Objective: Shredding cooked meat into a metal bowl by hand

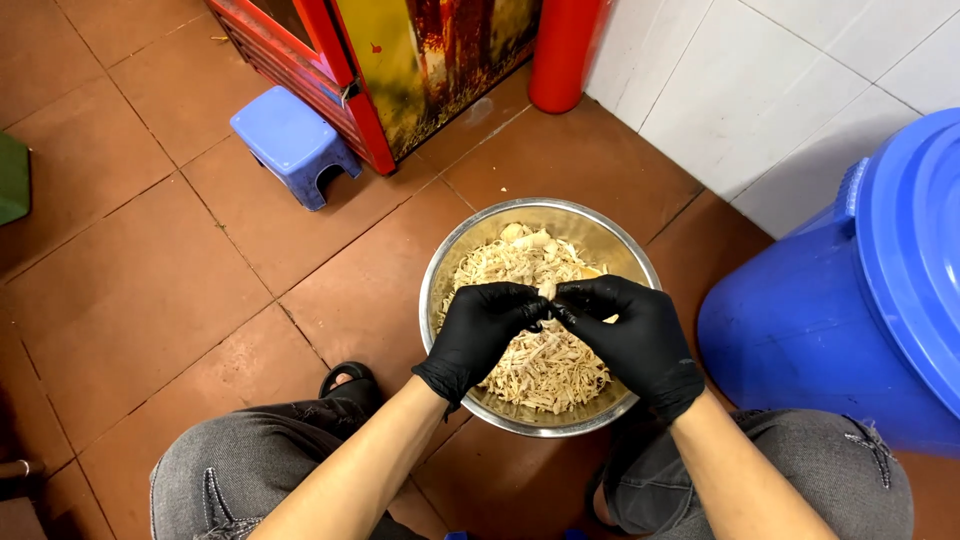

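Observation:
A round steel bowl (440, 275) stands on the tiled floor between my knees, filled with pale shredded meat (520, 262). Both hands wear black gloves and meet over the bowl's middle. My left hand (482, 330) and my right hand (630, 335) pinch one small pale piece of meat (547, 291) between their fingertips. Most of that piece is hidden by the fingers.
A large blue plastic barrel (850, 300) with a lid stands at the right, against a white tiled wall (760, 90). A small blue stool (292, 140), a red cabinet (330, 70) and a red cylinder (562, 50) stand beyond the bowl. Brown floor tiles (150, 270) spread to the left.

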